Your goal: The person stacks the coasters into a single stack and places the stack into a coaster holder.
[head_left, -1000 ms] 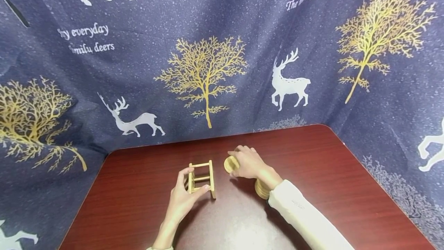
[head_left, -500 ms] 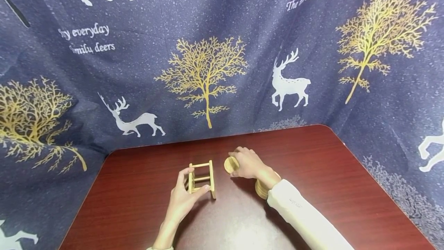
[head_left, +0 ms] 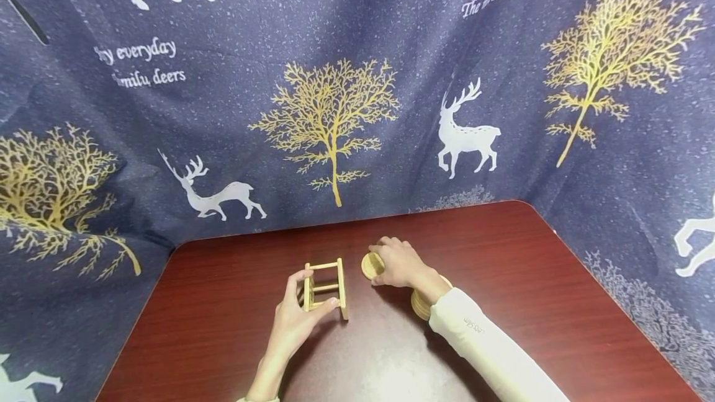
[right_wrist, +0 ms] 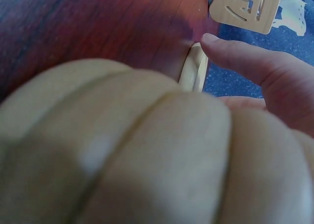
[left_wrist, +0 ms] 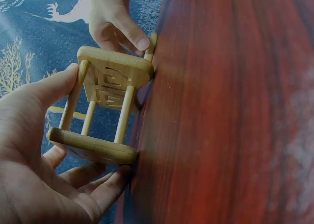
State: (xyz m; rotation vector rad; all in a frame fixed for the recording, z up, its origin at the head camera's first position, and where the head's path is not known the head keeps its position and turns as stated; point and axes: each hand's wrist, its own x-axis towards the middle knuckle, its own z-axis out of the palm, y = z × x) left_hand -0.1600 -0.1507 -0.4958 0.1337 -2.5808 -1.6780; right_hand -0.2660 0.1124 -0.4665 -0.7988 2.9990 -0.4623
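Calling it early; we're seeing the left hand (head_left: 294, 322) gripping a wooden coaster rack (left_wrist: 110, 62); the right hand (head_left: 400, 263) is pinching a round coaster (head_left: 370, 266) just right of it; none are sitting inside; a coaster stack (head_left: 420, 306) is sitting outside.

Left fingers (left_wrist: 110, 189) form a wide C; right fingers (head_left: 381, 249) (white-sleeved arm (head_left: 488, 341) outstretched) bend downward.

Head view bright, glare blazing off the near tabletop (head_left: 368, 340), right wrist view dimmer, discs (right_wrist: 171, 155) on that tabletop blurred
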